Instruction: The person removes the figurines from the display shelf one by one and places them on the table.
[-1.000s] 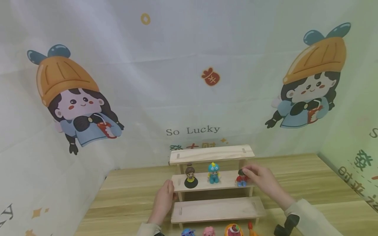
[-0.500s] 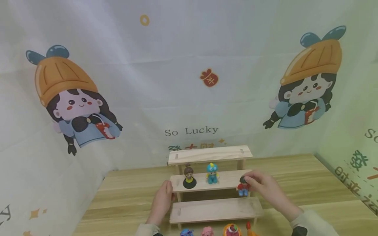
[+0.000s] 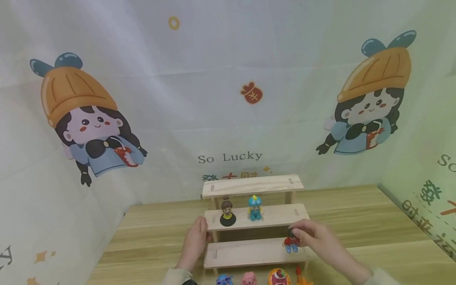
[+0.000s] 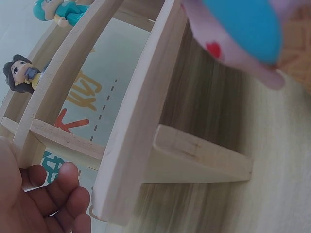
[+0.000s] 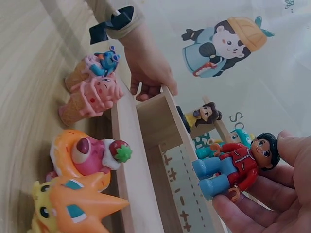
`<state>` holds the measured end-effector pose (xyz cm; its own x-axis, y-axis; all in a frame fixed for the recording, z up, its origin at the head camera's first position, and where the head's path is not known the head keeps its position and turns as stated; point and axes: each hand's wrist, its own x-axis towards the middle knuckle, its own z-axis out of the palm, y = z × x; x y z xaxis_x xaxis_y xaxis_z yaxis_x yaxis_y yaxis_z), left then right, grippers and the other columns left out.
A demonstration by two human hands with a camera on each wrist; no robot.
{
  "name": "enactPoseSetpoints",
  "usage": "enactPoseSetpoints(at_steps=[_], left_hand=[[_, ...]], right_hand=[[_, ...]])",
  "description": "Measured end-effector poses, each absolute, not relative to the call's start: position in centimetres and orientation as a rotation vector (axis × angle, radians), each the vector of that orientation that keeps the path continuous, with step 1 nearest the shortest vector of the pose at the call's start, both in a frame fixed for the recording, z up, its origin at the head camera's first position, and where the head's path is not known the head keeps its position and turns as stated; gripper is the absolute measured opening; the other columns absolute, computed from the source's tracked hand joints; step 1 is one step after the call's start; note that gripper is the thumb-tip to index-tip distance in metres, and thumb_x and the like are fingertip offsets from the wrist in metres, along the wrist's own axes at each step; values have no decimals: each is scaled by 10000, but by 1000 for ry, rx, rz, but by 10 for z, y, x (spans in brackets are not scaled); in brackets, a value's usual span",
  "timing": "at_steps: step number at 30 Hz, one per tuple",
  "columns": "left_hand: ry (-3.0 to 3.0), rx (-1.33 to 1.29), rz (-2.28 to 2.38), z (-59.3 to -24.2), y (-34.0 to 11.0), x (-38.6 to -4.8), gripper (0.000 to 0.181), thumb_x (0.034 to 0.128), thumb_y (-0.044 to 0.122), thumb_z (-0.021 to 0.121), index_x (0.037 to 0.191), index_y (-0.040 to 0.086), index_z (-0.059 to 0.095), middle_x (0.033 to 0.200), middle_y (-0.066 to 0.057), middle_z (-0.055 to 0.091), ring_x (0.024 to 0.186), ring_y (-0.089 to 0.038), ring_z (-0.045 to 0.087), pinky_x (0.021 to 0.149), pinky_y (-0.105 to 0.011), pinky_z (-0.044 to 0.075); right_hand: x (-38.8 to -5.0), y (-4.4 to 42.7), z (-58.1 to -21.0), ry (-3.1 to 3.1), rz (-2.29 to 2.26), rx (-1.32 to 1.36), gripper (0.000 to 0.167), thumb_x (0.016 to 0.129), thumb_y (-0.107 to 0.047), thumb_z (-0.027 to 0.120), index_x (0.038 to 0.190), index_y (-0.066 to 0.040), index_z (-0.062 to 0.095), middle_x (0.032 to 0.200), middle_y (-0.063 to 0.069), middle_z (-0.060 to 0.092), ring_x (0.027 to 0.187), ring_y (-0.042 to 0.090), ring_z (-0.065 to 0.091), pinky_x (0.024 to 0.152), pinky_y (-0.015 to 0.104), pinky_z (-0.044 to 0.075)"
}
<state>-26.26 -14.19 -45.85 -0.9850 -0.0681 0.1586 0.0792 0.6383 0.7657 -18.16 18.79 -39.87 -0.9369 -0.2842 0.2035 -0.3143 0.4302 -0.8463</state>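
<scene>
A three-tier wooden display stand (image 3: 249,253) stands on the table against the backdrop. My right hand (image 3: 315,239) pinches a toy figure (image 5: 240,167) with black hair, red jacket and blue trousers by its head. In the head view this figure appears over the right end of the lowest shelf; whether its feet touch is unclear. My left hand (image 3: 194,241) grips the left end of the middle shelf, thumb by the edge and fingers curled below. On that shelf stand a figure with a brown bun on a black base (image 3: 227,215) and a turquoise-suited figure (image 3: 255,209).
In front of the stand is a row of toys: a blue one with sunglasses (image 3: 224,280), a pink one (image 3: 249,278), an orange ring-shaped one (image 3: 279,277) and an orange spiky one (image 5: 80,208). A printed cloth (image 3: 171,130) hangs behind the wooden table (image 3: 142,225).
My right hand has lifted the red-jacketed figure off the middle shelf's right end and brought it down and forward to the lowest shelf. The left hand stays at the stand.
</scene>
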Motion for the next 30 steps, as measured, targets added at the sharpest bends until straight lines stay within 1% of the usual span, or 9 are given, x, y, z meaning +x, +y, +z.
enactPoseSetpoints(at_steps=[4,7,11,14,19,25,28,30], left_hand=[[-2688,3,-1277,-459,-143,-263,296,1041,249,289,847,96,452,634,-21,529,565,-144,465,530,-292,370],[-2683,-1,-1278,-459,-143,-263,300,1043,250,286,847,91,449,634,-24,532,565,-147,465,528,-294,369],[-2684,-3,-1271,-459,-144,-263,306,1044,257,286,846,90,448,635,-22,539,565,-141,471,526,-292,370],[-2688,2,-1268,-458,-144,-263,306,1044,263,287,849,94,451,637,-19,539,563,-139,471,519,-291,368],[-2688,6,-1254,-459,-145,-263,304,1043,257,285,847,96,454,634,-16,532,563,-139,465,523,-290,366],[-2700,18,-1268,-461,-146,-264,307,1044,261,279,861,92,459,651,-22,533,573,-145,465,530,-291,373],[-2707,21,-1277,-462,-146,-263,308,1046,263,275,867,90,457,660,-26,536,578,-146,470,530,-292,379],[-2705,19,-1279,-462,-147,-263,306,1046,262,277,867,89,454,663,-28,538,583,-144,476,535,-293,383]], right_hand=[[-175,187,-403,-2601,1627,551,293,965,-173,551,1098,82,607,1058,247,643,773,65,680,704,271,560],[-171,188,-405,-2592,1703,572,289,967,-159,547,1106,89,597,1034,227,646,788,72,672,692,264,560],[-165,189,-408,-2621,1743,597,314,971,-168,540,1132,98,583,1011,217,663,728,106,669,661,289,560],[-161,189,-411,-2627,1789,613,322,975,-167,533,1139,107,579,1008,214,664,727,112,664,665,312,560],[-156,190,-421,-2657,1824,626,328,978,-181,531,1133,104,583,997,199,667,771,78,665,707,304,559],[-148,194,-434,-2730,1788,663,322,988,-190,513,1139,84,588,1072,228,651,800,35,655,718,258,540],[-143,196,-443,-2697,1921,670,358,983,-198,520,1133,123,572,1097,261,622,839,30,648,721,241,535],[-139,196,-451,-2668,2088,592,415,965,-229,549,1142,147,551,1102,249,624,855,56,652,727,251,541]])
